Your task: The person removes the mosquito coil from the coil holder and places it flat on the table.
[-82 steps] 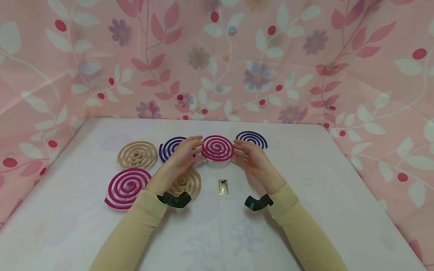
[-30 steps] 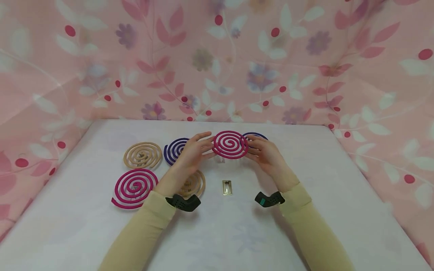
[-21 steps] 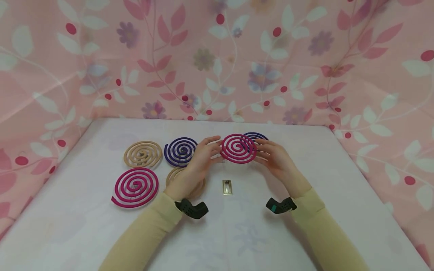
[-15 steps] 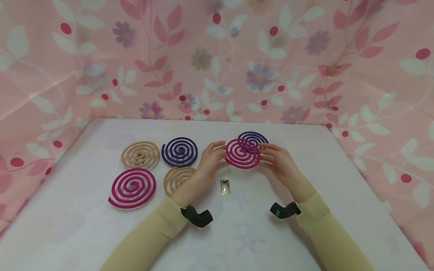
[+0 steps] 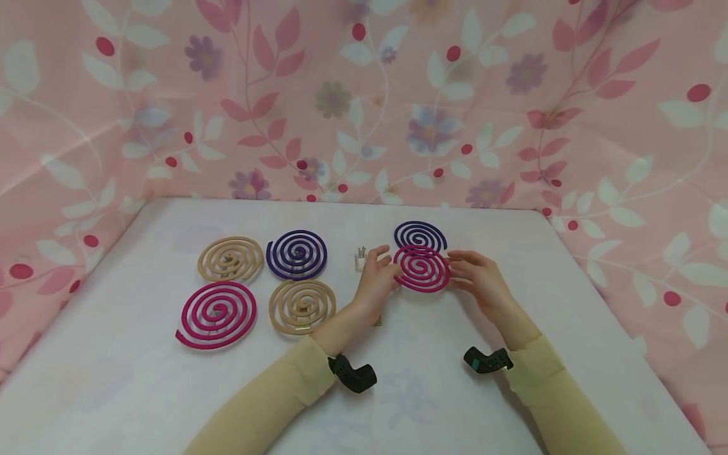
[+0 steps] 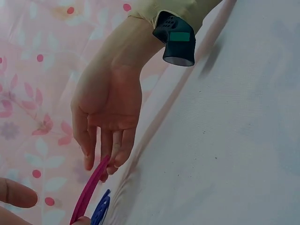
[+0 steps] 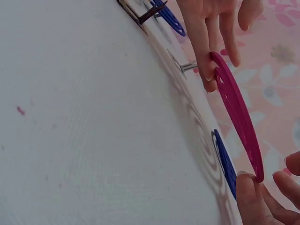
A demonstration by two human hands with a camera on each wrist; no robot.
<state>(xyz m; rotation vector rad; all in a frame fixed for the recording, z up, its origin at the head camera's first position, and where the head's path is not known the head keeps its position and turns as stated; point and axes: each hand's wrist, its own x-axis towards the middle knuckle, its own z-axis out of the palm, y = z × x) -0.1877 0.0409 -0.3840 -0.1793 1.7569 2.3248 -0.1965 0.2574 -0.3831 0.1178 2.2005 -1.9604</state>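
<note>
Both hands support a pink mosquito coil (image 5: 421, 268) by its edges above the table, right of centre. My left hand (image 5: 376, 281) grips the left rim. On the opposite rim, my right hand (image 5: 483, 282) pinches the coil, its thumb (image 7: 248, 194) visible in the right wrist view. Just behind lies a dark blue coil (image 5: 421, 236), partly overlapped by the held one. A small metal coil stand (image 5: 360, 261) with upright prongs is left of my left fingers. Behind the left wrist, a second stand (image 5: 378, 321) is mostly hidden.
Several coils sit on stands at left: a tan coil (image 5: 230, 259), a blue coil (image 5: 297, 254), a pink coil (image 5: 218, 313) and another tan coil (image 5: 303, 306). The white-covered table (image 5: 540, 392) ends at a pink floral curtain (image 5: 364, 126).
The hands have carried the pink coil rightward and nearer, from before the far blue coil to just in front of it. The metal stand behind is uncovered; the nearer one is now mostly hidden.
</note>
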